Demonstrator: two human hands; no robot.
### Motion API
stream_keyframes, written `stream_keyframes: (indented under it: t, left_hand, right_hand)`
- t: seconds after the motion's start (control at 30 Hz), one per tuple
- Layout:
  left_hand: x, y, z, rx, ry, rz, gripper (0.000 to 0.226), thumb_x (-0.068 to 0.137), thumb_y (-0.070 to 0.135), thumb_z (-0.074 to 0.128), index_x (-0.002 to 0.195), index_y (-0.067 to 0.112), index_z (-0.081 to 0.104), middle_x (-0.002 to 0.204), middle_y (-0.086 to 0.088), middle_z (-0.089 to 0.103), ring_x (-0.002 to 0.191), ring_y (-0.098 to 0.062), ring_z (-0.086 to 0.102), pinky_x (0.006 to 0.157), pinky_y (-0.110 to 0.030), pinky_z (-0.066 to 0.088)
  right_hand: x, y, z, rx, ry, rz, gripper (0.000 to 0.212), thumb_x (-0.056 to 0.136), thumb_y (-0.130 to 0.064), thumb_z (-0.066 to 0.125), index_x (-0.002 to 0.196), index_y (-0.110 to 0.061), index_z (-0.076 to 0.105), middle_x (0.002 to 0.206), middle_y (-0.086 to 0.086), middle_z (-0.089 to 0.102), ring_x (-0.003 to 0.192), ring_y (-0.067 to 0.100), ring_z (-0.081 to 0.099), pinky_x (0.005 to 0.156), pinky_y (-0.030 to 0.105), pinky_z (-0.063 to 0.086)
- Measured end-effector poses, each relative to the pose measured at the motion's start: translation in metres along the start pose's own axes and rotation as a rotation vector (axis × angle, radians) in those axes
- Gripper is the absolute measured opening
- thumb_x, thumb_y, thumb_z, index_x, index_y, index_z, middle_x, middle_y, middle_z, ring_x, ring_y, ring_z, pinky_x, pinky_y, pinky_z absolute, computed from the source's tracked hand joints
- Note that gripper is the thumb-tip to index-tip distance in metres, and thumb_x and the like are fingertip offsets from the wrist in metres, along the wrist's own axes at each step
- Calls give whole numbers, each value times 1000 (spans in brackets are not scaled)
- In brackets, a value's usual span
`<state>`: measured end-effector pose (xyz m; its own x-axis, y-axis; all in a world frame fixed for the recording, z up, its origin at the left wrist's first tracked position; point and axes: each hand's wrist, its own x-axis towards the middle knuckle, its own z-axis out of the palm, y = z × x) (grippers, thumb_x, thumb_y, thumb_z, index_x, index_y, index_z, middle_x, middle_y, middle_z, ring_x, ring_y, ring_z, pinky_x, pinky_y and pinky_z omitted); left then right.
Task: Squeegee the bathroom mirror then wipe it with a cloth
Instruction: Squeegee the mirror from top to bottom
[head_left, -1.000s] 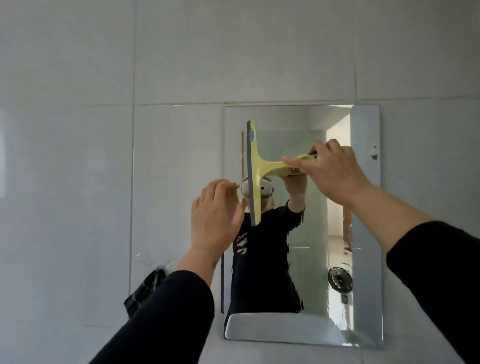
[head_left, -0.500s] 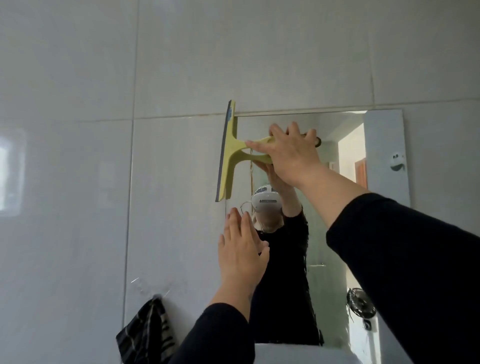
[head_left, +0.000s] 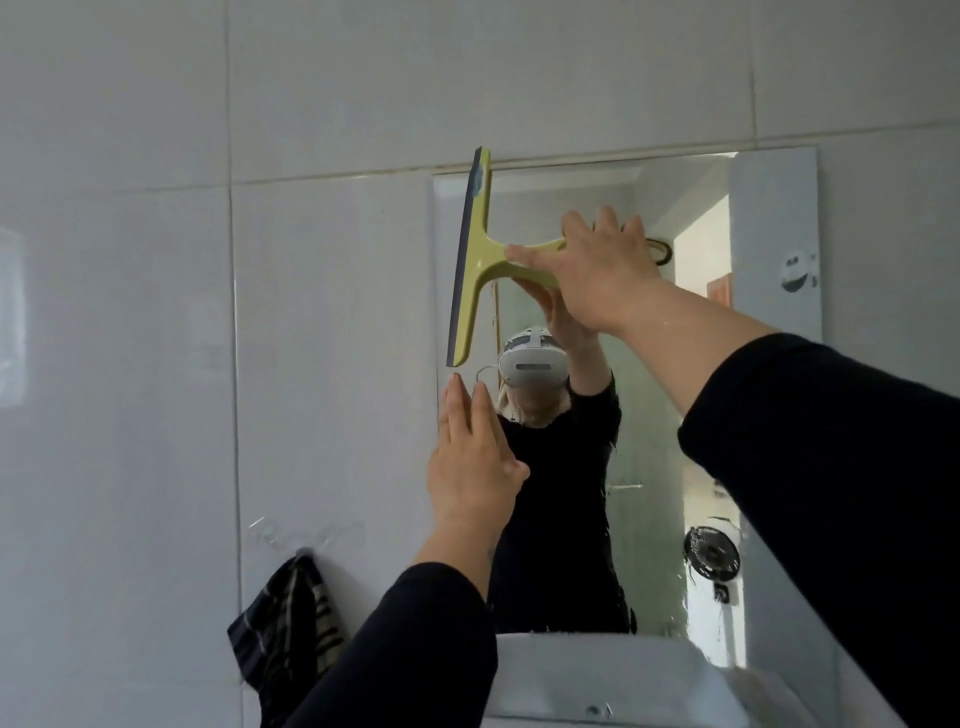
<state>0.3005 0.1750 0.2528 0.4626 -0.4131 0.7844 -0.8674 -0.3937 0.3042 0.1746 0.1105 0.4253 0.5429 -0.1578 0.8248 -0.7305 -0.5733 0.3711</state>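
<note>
1. A person in black long sleeves reaches up to a wall-mounted bathroom mirror (head_left: 769, 364) set on pale grey tiles (head_left: 130, 312).
2. The right hand (head_left: 597, 270) grips the handle of a yellow-green squeegee (head_left: 475, 260), the fingers wrapped over the handle from above and the thumb stretched along its neck toward the blade.
3. The squeegee's blade stands nearly upright at the mirror's top left corner, its dark rubber edge facing left along the mirror's left border and its upper tip reaching just past the mirror's top edge.
4. The left hand (head_left: 470, 467) is raised flat just below the blade's lower tip, the fingers straight and pressed together, the thumb angled out to the right; whether the palm touches the glass cannot be told.
5. A dark striped cloth (head_left: 291, 634) hangs from a clear hook (head_left: 306, 535) on the tiles, below and to the left of the mirror, well apart from both hands.
6. The rim of a white basin (head_left: 623, 680) shows beneath the mirror, near the bottom of the view.
</note>
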Motion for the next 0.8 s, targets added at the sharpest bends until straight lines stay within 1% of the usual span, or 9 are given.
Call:
stream_keyframes:
  t: [0.23, 0.47, 0.57, 0.7, 0.8]
  left_hand:
    - [1, 1, 1, -16, 5, -14, 98, 83, 37, 67, 151, 24, -2, 159, 4, -18, 148, -17, 2, 105, -32, 39]
    - [3, 5, 4, -20, 29, -51, 88, 84, 34, 64, 148, 24, 4, 159, 5, -13, 148, -17, 6, 106, -36, 41]
    - [3, 5, 3, 20, 20, -65, 90, 84, 35, 65, 149, 23, 5, 160, 3, -13, 148, -18, 6, 109, -37, 38]
    - [3, 6, 2, 53, 23, -67, 88, 84, 40, 64, 148, 21, 5, 160, 1, -10, 148, -19, 7, 111, -38, 35]
    - [2, 9, 0, 68, 4, -83, 88, 84, 37, 64, 148, 19, 6, 160, -1, -9, 147, -21, 13, 113, -40, 32]
  right_hand:
    - [-12, 22, -3, 3, -64, 2, 71, 94, -20, 47, 143, -57, 10, 121, 14, 41, 114, 33, 38, 90, 47, 35]
    - [-22, 42, -9, -13, -131, -1, 65, 98, -21, 38, 142, -59, 10, 121, 14, 40, 117, 35, 36, 94, 49, 32]
    - [-29, 52, -8, -24, -158, 16, 67, 98, -20, 39, 141, -61, 8, 121, 13, 40, 117, 36, 35, 96, 50, 31]
    - [-35, 64, -9, -41, -188, 21, 65, 99, -21, 38, 140, -63, 10, 129, 14, 39, 122, 38, 33, 101, 53, 28]
    - [-38, 76, -12, -56, -205, 27, 62, 99, -21, 35, 140, -63, 13, 130, 13, 39, 121, 38, 35, 101, 53, 27]
